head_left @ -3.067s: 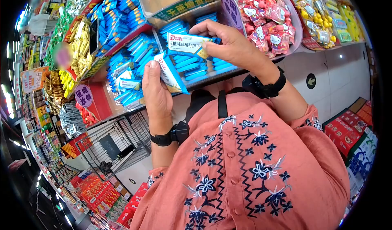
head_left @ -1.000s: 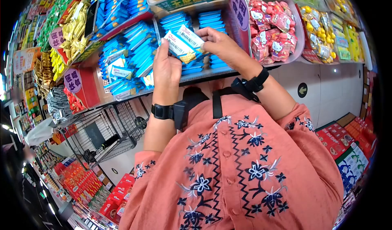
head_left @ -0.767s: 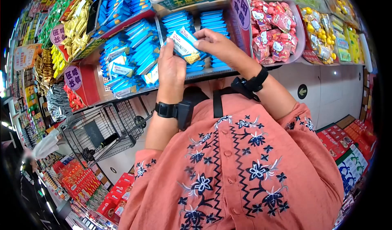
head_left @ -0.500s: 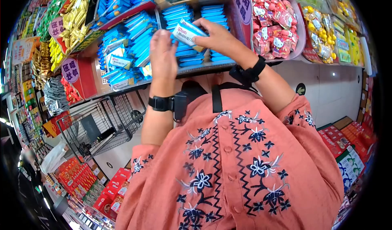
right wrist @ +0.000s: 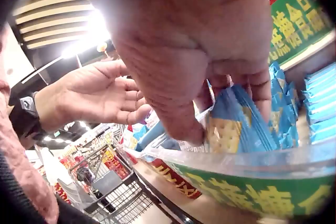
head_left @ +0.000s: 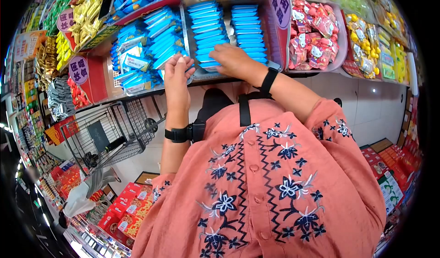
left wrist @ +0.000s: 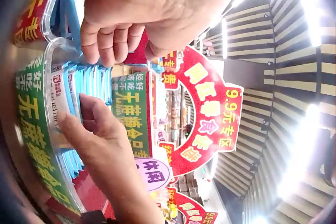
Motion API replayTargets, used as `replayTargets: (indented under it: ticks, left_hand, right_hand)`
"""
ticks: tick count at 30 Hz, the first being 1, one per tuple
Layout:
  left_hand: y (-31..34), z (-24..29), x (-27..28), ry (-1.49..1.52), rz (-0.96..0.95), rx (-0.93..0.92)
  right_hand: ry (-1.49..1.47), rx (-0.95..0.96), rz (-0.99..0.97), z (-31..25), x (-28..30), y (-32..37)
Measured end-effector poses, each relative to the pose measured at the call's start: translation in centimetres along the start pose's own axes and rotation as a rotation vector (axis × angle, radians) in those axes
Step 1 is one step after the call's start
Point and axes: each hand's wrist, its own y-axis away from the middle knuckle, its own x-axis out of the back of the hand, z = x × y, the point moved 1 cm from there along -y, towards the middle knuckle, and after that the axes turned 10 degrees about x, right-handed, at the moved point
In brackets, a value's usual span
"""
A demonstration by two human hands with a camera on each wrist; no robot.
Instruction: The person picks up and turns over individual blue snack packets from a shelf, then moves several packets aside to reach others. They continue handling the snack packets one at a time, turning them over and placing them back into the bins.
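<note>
Blue plastic packets (right wrist: 224, 124) are pinched from above by the right-hand grip (head_left: 240, 63), likely because the clear plastic bin (right wrist: 252, 162) encloses them; the left-hand grip (head_left: 178, 77) hangs loose, empty.

Brought the right hand (head_left: 239, 63) down from above the clear tray (right wrist: 252, 162) to just behind its front rim. Took the 2 packets (right wrist: 226, 132) down too, pinched now between thumb and fingers by the near end of the left blue stack (head_left: 208, 27). Were held up by both hands 1.0 s ago. Drew the left hand (head_left: 178, 77) away, now holding nothing, with fingers loosely bent. Uncovered more of both blue stacks. Hid most of the round floor arrow (head_left: 338, 101) behind the right arm, visible 1.0 s ago.
</note>
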Motion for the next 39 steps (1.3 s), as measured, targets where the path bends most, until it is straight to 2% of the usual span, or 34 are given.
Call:
replayTargets:
  ticks: [5, 10, 14, 16, 17, 22, 26, 28, 37, 39]
  left_hand:
    - [0.2, -0.1, 0.7, -0.008, 0.025, 0.005]
    - [0.7, 0.3, 2.1, -0.177, 0.076, -0.078]
    - [-0.3, -0.4, 5.0, -0.518, 0.169, -0.279]
    - [0.1, 0.0, 5.6, -0.768, 0.219, -0.442]
    - [0.4, 0.3, 5.8, -0.894, 0.245, -0.521]
    - [0.3, -0.6, 7.4, -0.978, 0.325, -0.521]
    - [0.4, -0.8, 7.5, -1.165, 0.332, -0.59]
    - [0.1, -1.0, 7.5, -1.157, 0.3, -0.621]
    - [-1.1, -1.9, 6.2, -1.364, 0.365, -0.705]
    - [-1.2, -2.1, 6.0, -1.405, 0.374, -0.731]
  right_hand:
    - [0.089, 0.06, 0.0, -0.4, -1.2, -0.7]
    - [-0.037, 0.01, 0.123, 1.0, -0.8, 0.5]
    - [-0.11, -0.189, 0.106, 1.8, 1.9, 1.7]
    - [-0.15, -0.223, 0.132, 2.3, 2.4, 2.6]
    - [-0.125, -0.255, 0.08, 2.6, 2.3, 3.0]
    - [-0.141, -0.379, -0.102, 4.0, 0.0, 4.1]
    - [-0.408, -0.427, -0.105, 3.9, -1.0, 3.7]
    - [-0.497, -0.456, -0.127, 3.1, -0.5, 3.1]
    - [-0.349, -0.457, -0.033, 3.8, 0.4, 3.0]
    - [-0.418, -0.504, -0.018, 4.3, 0.6, 3.0]
